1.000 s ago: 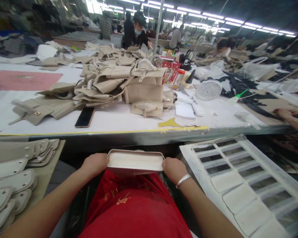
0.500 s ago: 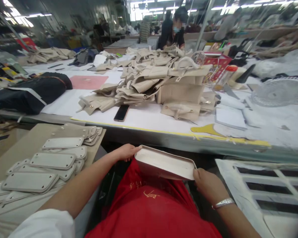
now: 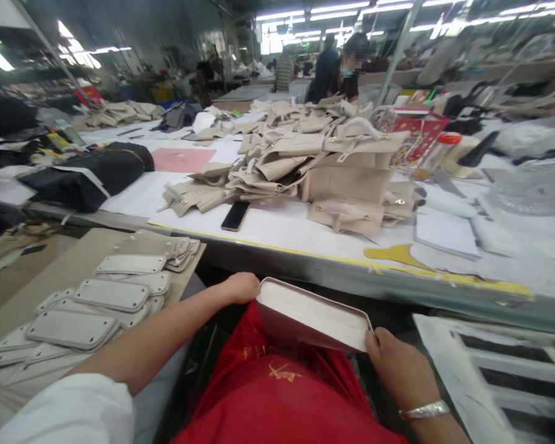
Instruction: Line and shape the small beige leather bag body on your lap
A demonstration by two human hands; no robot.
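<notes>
The left hand (image 3: 244, 288) curls closed at the left end of a pale, shallow box-shaped piece (image 3: 312, 311); its fingertips are hidden. The right hand (image 3: 398, 361) pinches the right end between thumb and curled fingers. The piece is above the red apron (image 3: 282, 394), on the near side of the table (image 3: 287, 222).
</notes>
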